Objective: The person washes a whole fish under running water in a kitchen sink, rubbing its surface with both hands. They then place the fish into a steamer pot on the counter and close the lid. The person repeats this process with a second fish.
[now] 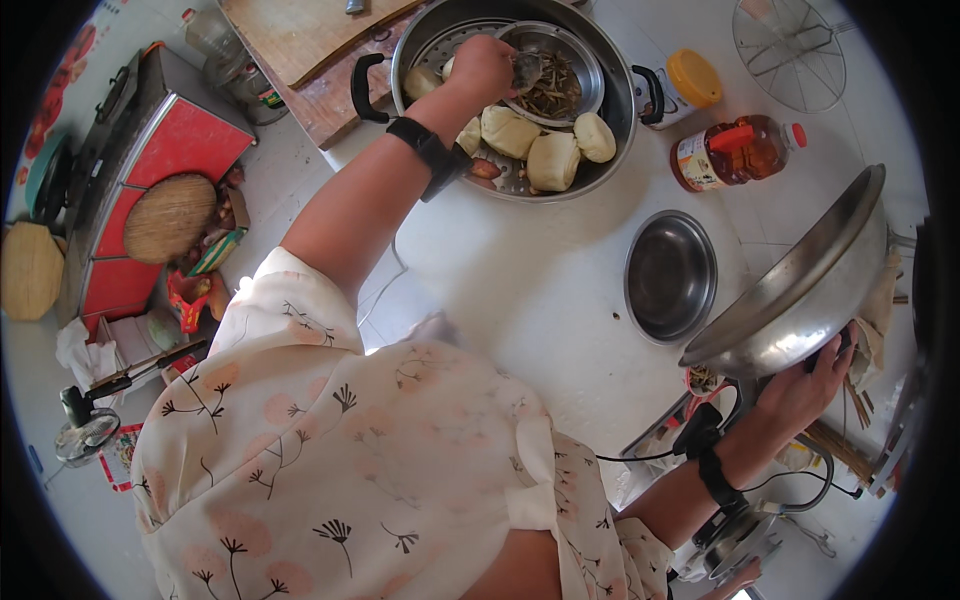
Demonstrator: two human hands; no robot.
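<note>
My left hand (484, 69) is over a wide two-handled steel steamer pot (628, 150), its fingers closed on a small translucent thing that I cannot identify. That thing is at a steel bowl (592, 64) of brown strips of food (556, 84) inside the pot. Pale steamed buns (553, 161) and a reddish tuber (484, 169) lie around the bowl on a perforated steamer plate. At the right, my right hand (799, 394) grips the dark knob of a large domed steel lid (802, 322), which is tilted steeply. An empty steel bowl (670, 277) sits beside the lid on the white table (517, 300).
Right of the pot are a yellow-lidded jar (694, 77), a bottle of reddish oil (731, 154) and a wire strainer (789, 56). Wooden boards (315, 34) lie at its upper left. A red-fronted cabinet (187, 142) and a fan (88, 435) stand left. A black cable (637, 457) runs near my right forearm.
</note>
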